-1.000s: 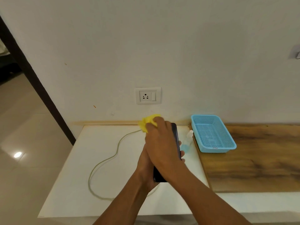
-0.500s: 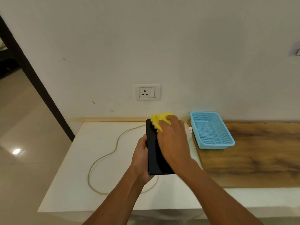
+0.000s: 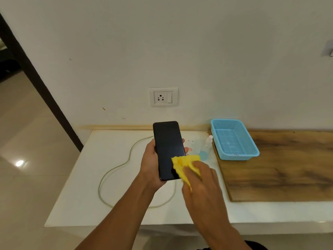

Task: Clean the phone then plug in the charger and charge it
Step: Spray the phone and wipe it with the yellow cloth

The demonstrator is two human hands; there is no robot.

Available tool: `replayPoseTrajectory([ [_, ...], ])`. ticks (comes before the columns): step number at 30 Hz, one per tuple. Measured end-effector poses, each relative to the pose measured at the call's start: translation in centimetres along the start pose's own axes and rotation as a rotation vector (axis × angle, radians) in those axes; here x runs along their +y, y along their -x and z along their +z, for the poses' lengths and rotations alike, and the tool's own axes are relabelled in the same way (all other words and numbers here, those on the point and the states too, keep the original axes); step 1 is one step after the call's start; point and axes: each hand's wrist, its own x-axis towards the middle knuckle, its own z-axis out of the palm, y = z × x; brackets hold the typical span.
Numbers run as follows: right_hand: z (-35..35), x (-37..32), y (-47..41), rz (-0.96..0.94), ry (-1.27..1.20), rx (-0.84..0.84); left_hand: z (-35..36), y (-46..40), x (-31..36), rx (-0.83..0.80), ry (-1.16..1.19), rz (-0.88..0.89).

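The phone [image 3: 169, 150], dark screen up, sits clamped in your left hand [image 3: 150, 164] above the white counter [image 3: 86, 177], its long axis pointing away toward the wall socket [image 3: 163, 97]. Your right hand [image 3: 200, 184] pinches a yellow cloth [image 3: 185, 164] against the phone's near right corner. The cable [image 3: 115, 168] loops below; 1 spray bottle [image 3: 205, 149] stands beside the blue basket [image 3: 234, 139].
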Motion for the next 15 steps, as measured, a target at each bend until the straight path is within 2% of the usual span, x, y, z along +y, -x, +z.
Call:
replayPoseTrajectory([
  [2, 0.2, 1.0, -0.2, 0.013, 0.055, 0.082, 0.0, 0.0, 0.4, -0.003, -0.027, 0.001],
  [4, 0.5, 0.8, -0.2, 0.024, 0.096, 0.081, -0.2, -0.1, 0.1, 0.028, -0.052, -0.005],
  [8, 0.2, 0.4, -1.4, -0.015, 0.04, 0.131, 0.4, 0.2, 0.0, 0.033, -0.082, 0.012],
  [15, -0.5, 0.5, -10.2, 0.056, 0.085, 0.153, 0.8, 0.2, -1.3, 0.074, -0.27, 0.044],
])
